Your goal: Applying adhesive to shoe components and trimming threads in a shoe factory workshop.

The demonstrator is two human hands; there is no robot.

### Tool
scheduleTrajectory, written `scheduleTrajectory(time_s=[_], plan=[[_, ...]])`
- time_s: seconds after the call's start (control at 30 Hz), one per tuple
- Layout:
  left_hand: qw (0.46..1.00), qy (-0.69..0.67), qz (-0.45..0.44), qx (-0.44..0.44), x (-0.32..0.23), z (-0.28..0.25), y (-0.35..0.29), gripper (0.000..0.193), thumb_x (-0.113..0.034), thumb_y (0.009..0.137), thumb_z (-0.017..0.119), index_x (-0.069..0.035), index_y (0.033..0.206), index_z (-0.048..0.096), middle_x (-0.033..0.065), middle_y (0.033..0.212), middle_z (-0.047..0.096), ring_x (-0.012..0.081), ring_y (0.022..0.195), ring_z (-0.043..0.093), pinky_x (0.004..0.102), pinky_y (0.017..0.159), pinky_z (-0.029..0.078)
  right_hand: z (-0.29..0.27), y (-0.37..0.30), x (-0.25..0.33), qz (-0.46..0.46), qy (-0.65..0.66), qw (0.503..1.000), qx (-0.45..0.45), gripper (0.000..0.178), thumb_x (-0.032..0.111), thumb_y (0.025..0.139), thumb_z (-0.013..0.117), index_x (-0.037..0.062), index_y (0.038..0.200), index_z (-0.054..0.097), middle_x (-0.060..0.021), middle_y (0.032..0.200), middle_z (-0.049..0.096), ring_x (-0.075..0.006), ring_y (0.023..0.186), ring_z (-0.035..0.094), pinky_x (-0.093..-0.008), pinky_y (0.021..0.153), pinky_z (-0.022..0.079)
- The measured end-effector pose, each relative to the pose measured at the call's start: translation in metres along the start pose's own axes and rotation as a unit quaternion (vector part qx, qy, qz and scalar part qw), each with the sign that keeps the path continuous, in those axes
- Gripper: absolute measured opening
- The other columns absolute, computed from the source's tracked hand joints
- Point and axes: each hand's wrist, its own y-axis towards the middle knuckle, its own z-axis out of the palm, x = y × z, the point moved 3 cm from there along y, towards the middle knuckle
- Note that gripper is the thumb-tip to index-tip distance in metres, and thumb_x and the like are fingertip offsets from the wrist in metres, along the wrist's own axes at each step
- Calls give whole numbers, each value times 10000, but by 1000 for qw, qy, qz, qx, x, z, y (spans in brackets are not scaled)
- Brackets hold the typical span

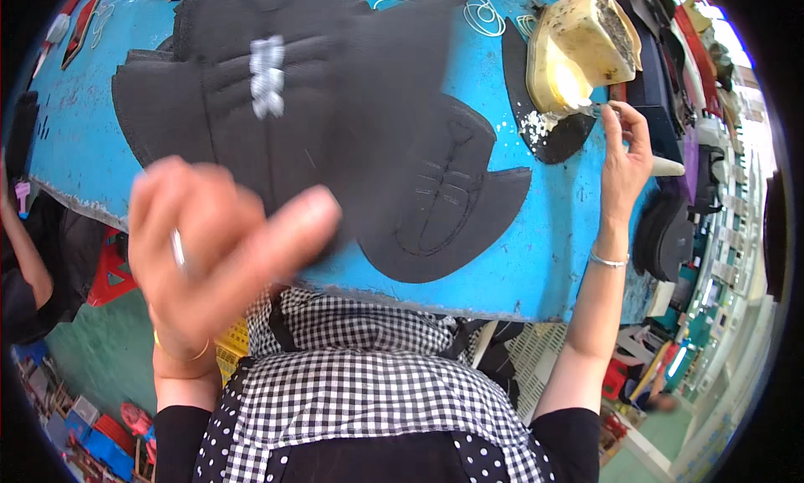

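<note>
My left hand (209,240), smeared by motion, is over the near left part of a stack of black padded fabric pieces (368,106). Whether its fingers hold a piece cannot be made out. A white mark (268,77) shows on the dark fabric, and the right part of the stack is blurred too. Another black curved piece (444,207) with stitched lines lies flat on the blue table. My right hand (626,152) pinches a thin tool, its tip hard to see, at the mouth of a cream plastic container (578,43) smeared with white paste.
White crumbs (536,131) lie on a black scrap (565,140) under the container's mouth. Coiled white cord (484,14) rests at the far edge. Curved black pieces (666,236) stand at the table's right side. Another person's arm (25,240) shows at far left, near a red stool (113,269).
</note>
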Motion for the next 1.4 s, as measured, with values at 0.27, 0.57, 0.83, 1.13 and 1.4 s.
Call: scheduleTrajectory(time_s=[0.27,0.57,0.83,1.13,1.4], plan=[[951,-287,104,36,-40,44,-28,298,-290,771,814,-114,999,738,25,995,648,189,879,643,336,695,516,27,-75,80,30,200,957,207,108,48,902,710,25,1004,679,-36,979,703,-100,902,630,-263,830,507],[956,-257,72,120,-61,95,-40,407,-269,769,767,-46,1102,695,69,1150,637,222,1019,614,356,832,496,65,-87,101,-141,86,967,196,165,71,785,797,68,921,702,-45,832,667,-212,775,603,-333,734,449],[959,-239,76,131,-68,91,-35,376,-225,768,739,-42,1094,698,79,1137,640,232,1002,626,346,791,509,54,-96,114,-226,68,946,221,225,88,723,837,89,898,696,-33,852,691,-234,787,613,-355,749,446],[952,-282,118,21,-78,85,-11,427,-164,735,664,-11,1132,691,-2,754,523,148,669,526,298,628,468,9,-83,65,20,296,954,39,120,63,973,633,6,1075,606,-112,1040,687,-155,931,634,-297,877,510],[988,-87,91,-85,-45,-4,-6,260,-169,663,768,-274,901,762,-21,746,417,173,749,473,302,683,418,11,-100,62,132,231,961,77,88,42,1000,590,4,1078,602,-88,1041,675,-128,961,621,-279,878,501]])
